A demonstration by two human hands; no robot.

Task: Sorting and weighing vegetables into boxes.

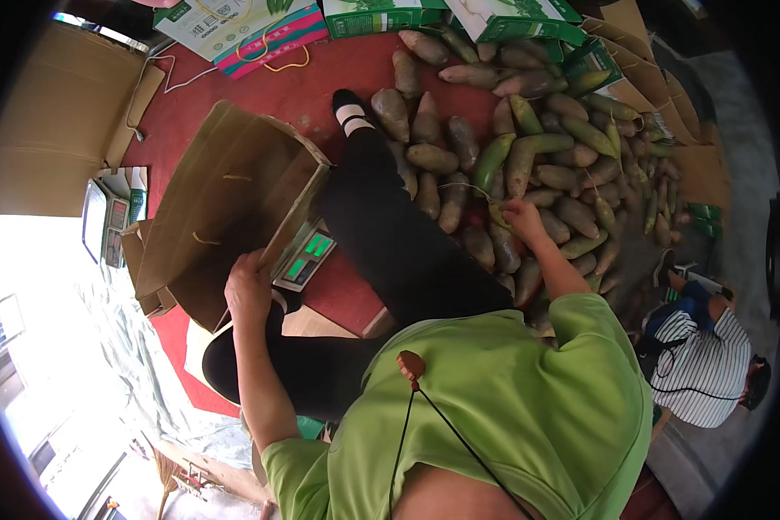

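Observation:
My left hand [247, 282] is closed on the near edge of an open cardboard box [234, 156]. The box leans over a scale [303, 258] with a lit green display, and its brown inside faces up. At the edge of a large pile of long, soil-dusted brown and green radishes [574, 217], my right hand [523, 218] is closed on the narrow green end of a radish [497, 213]. A long thin root trails off leftward from that end. The radish's other parts are hard to tell from those around it.
A second scale [108, 221] stands at the left beside a large cardboard carton [48, 121]. Printed green and white boxes [516, 19] line the far side of the red floor covering [299, 82]. At right, a person in a striped shirt [700, 364] sits beyond the pile.

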